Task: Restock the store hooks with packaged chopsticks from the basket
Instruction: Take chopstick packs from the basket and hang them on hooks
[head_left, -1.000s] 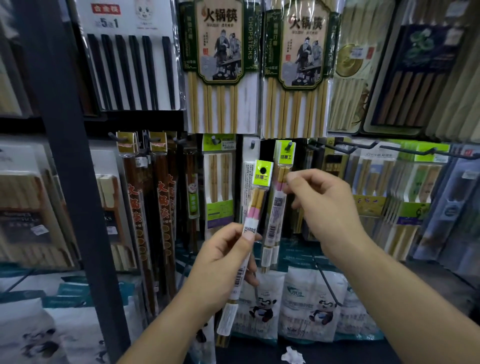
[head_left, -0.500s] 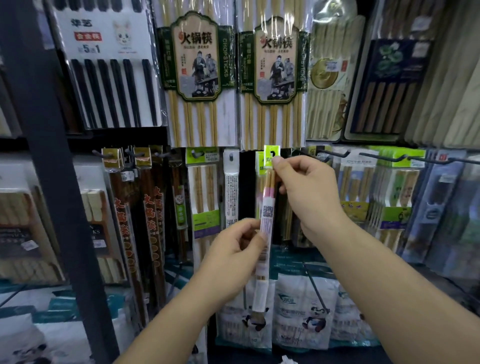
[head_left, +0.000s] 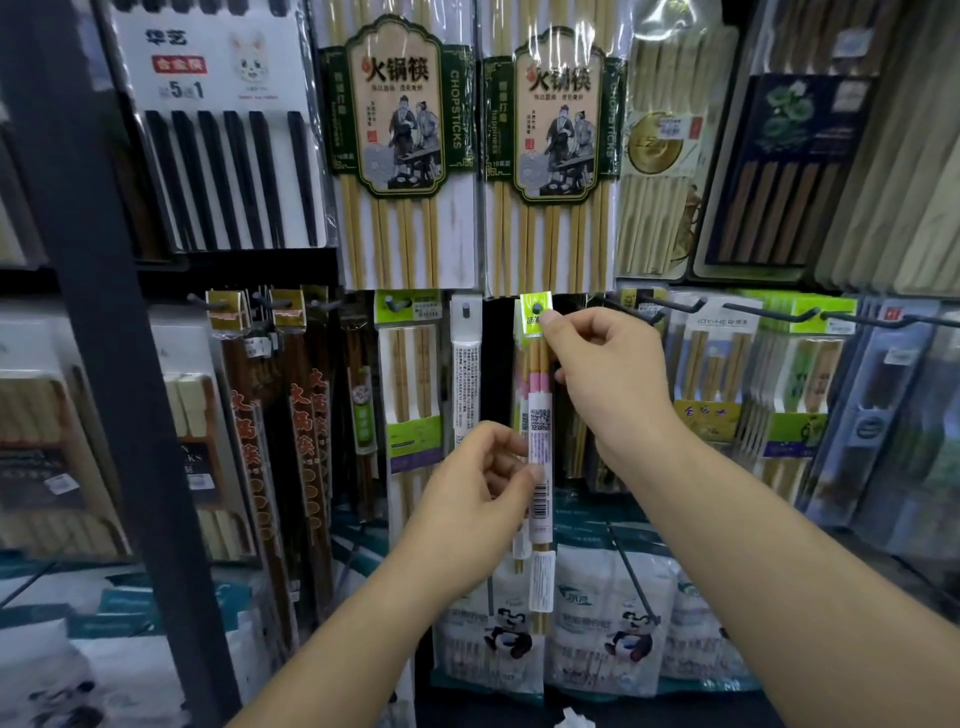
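A slim chopstick pack (head_left: 539, 441) with a lime-green header card, pink bands and a white barcode label hangs upright in the middle of the display. The hole in its header sits on the tip of a dark hook (head_left: 537, 309). My right hand (head_left: 605, 379) pinches the green header at the hook. My left hand (head_left: 472, 499) pinches the pack's lower label between thumb and fingers. Another pack of the same kind hangs just behind it. The basket is out of view.
Large bamboo chopstick packs (head_left: 397, 156) hang in the row above. Brown chopstick packs (head_left: 306, 426) hang at left, beside a dark shelf upright (head_left: 104, 338). Bare dark hooks (head_left: 769, 314) stick out at right over green-carded packs. Panda-printed bags (head_left: 613, 623) hang below.
The pack held by both hands went up and right from below the hook until its header hole met the hook tip. The camera moved closer to the shelf.
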